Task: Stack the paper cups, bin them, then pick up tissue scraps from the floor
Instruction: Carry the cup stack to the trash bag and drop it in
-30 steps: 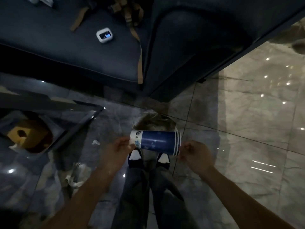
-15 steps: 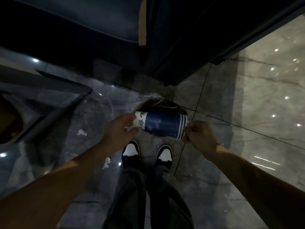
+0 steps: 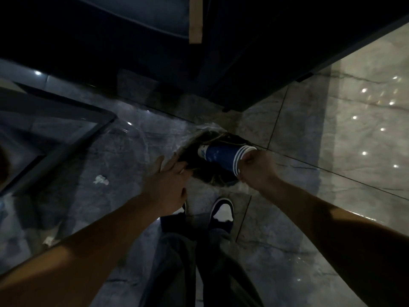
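1. Polished marble floor [image 3: 309, 196] all around, darker grey on the left and a brighter, shiny strip on the right with ceiling lights reflected in it. Pretty dim overall.
2. Big dark sofa [image 3: 243, 52] fills the top of the view, with a tan strap [image 3: 195, 18] hanging down its front. Its corner comes down close to the bin [image 3: 212, 171], so that far side is tight.
3. The bin is dark with a clear liner, sitting on the floor right in front of the person's shoes [image 3: 222, 212].
4. Right hand [image 3: 254, 168] is clenched on the striped rim end of the stack of paper cups [image 3: 223, 155]. The stack is blue, lying nearly sideways over the bin opening, its narrow end pointing left. Forearm comes in from the lower right.
5. Left hand [image 3: 164, 185] is off the cups, fingers [image 3: 174, 161] spread and released, holding nothing. Their tips are at the bin's left rim, can't tell if they're actually touching the liner.
6. A glass-topped counter [image 3: 66, 120] with a dark frame juts in from the left, its corner pointing toward the bin.
7. Tissue scrap [image 3: 100, 180] on the floor left of the left hand, near the counter's edge. Another smaller scrap [image 3: 47, 241] is lower left, by the left forearm.
8. Most of the open floor is to the right of the bin.
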Demonstrator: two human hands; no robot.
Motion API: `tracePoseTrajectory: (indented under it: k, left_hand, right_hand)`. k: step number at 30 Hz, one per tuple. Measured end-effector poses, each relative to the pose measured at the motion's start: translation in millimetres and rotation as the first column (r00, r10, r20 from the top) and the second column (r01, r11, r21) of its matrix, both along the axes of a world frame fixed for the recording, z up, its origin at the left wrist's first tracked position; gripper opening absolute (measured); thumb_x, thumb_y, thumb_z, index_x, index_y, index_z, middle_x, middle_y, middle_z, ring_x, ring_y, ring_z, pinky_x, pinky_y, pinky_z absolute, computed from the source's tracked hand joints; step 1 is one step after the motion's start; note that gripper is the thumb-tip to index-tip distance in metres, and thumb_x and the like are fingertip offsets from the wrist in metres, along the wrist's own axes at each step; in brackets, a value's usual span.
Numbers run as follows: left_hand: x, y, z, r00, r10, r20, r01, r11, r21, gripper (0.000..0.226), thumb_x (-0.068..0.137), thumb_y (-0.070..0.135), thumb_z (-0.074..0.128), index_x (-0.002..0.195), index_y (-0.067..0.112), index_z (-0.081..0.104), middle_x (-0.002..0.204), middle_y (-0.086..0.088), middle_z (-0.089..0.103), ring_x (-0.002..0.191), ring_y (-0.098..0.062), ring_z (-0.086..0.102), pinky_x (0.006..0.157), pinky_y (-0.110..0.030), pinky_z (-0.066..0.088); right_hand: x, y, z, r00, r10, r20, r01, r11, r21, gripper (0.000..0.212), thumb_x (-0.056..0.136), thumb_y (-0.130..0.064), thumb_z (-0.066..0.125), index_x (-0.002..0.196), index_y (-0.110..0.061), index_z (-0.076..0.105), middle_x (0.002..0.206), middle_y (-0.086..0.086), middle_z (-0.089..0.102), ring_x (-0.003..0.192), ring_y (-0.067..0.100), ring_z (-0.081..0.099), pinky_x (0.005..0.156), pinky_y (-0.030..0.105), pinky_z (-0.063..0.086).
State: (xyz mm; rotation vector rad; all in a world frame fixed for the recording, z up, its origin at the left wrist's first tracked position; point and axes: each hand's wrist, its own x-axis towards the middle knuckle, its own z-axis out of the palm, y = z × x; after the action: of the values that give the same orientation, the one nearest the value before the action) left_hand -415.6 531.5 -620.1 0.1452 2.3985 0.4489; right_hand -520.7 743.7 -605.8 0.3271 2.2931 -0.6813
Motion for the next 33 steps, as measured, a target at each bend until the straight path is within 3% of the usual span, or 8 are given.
tracePoseTrajectory:
  k: [2, 4, 7, 9, 12, 16, 27, 33]
  left_hand:
    - [4.2, -0.1, -6.2, 0.999, -0.041, 0.010, 0.041, 0.999, -0.033, 0.061, 0.094, 0.032, 0.047, 0.152, 0.027, 0.030, 0.164, 0.004, 0.018, 0.153, -0.021, -0.003, 0.122, -0.050, -0.006]
    - [8.8, -0.1, -11.8, 0.999, -0.049, 0.018, 0.050, 0.998, -0.036, 0.063, 0.094, 0.033, 0.047, 0.154, 0.026, 0.028, 0.165, 0.004, 0.014, 0.153, -0.022, -0.006, 0.122, -0.052, -0.006]
    - [16.2, 0.3, -18.8, 0.999, -0.041, -0.007, 0.040, 0.999, -0.011, 0.063, 0.093, 0.032, 0.047, 0.153, 0.024, 0.031, 0.165, 0.000, 0.016, 0.153, -0.023, -0.002, 0.123, -0.050, -0.005]
    - [20.6, 1.3, -21.5, 0.999, -0.038, -0.037, 0.038, 0.999, 0.007, 0.063, 0.091, 0.031, 0.049, 0.151, 0.022, 0.034, 0.164, -0.003, 0.020, 0.153, -0.024, 0.004, 0.121, -0.046, -0.007]
    - [25.0, 3.6, -22.9, 0.996, -0.009, -0.091, 0.012, 1.000, 0.024, 0.063, 0.085, 0.027, 0.060, 0.146, 0.017, 0.046, 0.159, -0.009, 0.033, 0.151, -0.028, 0.019, 0.119, -0.047, -0.001]
    - [26.0, 8.2, -25.4, 0.990, 0.062, -0.129, -0.058, 0.998, 0.033, 0.065, 0.077, 0.022, 0.069, 0.140, 0.015, 0.054, 0.155, -0.011, 0.040, 0.149, -0.029, 0.024, 0.120, -0.051, 0.009]
    - [28.3, 5.3, -23.8, 0.989, 0.106, -0.104, -0.110, 0.994, -0.030, 0.070, 0.077, 0.029, 0.067, 0.143, 0.016, 0.048, 0.159, -0.009, 0.033, 0.152, -0.029, 0.015, 0.119, -0.058, 0.016]
    - [33.6, -1.1, -22.7, 0.988, 0.101, -0.119, -0.103, 0.995, -0.009, 0.070, 0.078, 0.029, 0.067, 0.144, 0.014, 0.047, 0.158, -0.011, 0.034, 0.151, -0.030, 0.016, 0.120, -0.052, 0.014]
  right_hand:
    - [-1.2, -6.5, -8.1, 0.999, 0.052, -0.012, -0.051, 0.998, 0.025, 0.038, 0.082, -0.005, 0.052, 0.047, -0.016, 0.040, 0.048, 0.001, 0.045, 0.045, 0.015, 0.045, 0.044, 0.020, 0.032]
    - [-0.9, -10.3, -17.7, 0.995, 0.095, 0.002, -0.095, 0.994, 0.054, 0.029, 0.084, -0.009, 0.053, 0.056, -0.012, 0.047, 0.055, 0.005, 0.052, 0.055, 0.024, 0.055, 0.050, 0.027, 0.045]
    - [0.6, -14.3, -28.7, 0.984, 0.174, 0.041, -0.178, 0.979, 0.104, 0.017, 0.086, -0.019, 0.055, 0.089, -0.006, 0.065, 0.085, 0.012, 0.069, 0.080, 0.029, 0.067, 0.070, 0.041, 0.060]
    - [1.3, -14.4, -37.5, 0.981, 0.184, 0.067, -0.191, 0.973, 0.126, 0.024, 0.086, -0.022, 0.055, 0.103, -0.008, 0.065, 0.093, 0.009, 0.069, 0.084, 0.025, 0.067, 0.067, 0.031, 0.057]
    - [2.8, -18.4, -49.3, 0.973, 0.222, 0.067, -0.229, 0.964, 0.135, 0.016, 0.088, -0.018, 0.056, 0.097, -0.007, 0.063, 0.084, 0.004, 0.060, 0.077, 0.019, 0.059, 0.052, 0.017, 0.039]
    - [3.5, -26.7, -64.4, 0.967, 0.254, 0.026, -0.255, 0.961, 0.110, 0.019, 0.088, -0.012, 0.056, 0.101, -0.001, 0.063, 0.098, 0.020, 0.066, 0.092, 0.034, 0.065, 0.066, 0.029, 0.046]
    - [15.9, -61.0, -84.0, 0.886, 0.462, -0.030, -0.457, 0.883, 0.108, 0.017, 0.089, -0.016, 0.049, 0.085, -0.007, 0.063, 0.089, 0.017, 0.069, 0.083, 0.037, 0.067, 0.060, 0.030, 0.042]
    - [22.4, -54.0, -84.4, 0.895, 0.434, 0.104, -0.445, 0.883, 0.150, 0.023, 0.088, -0.021, 0.056, 0.102, -0.003, 0.061, 0.104, 0.019, 0.067, 0.094, 0.037, 0.065, 0.069, 0.032, 0.048]
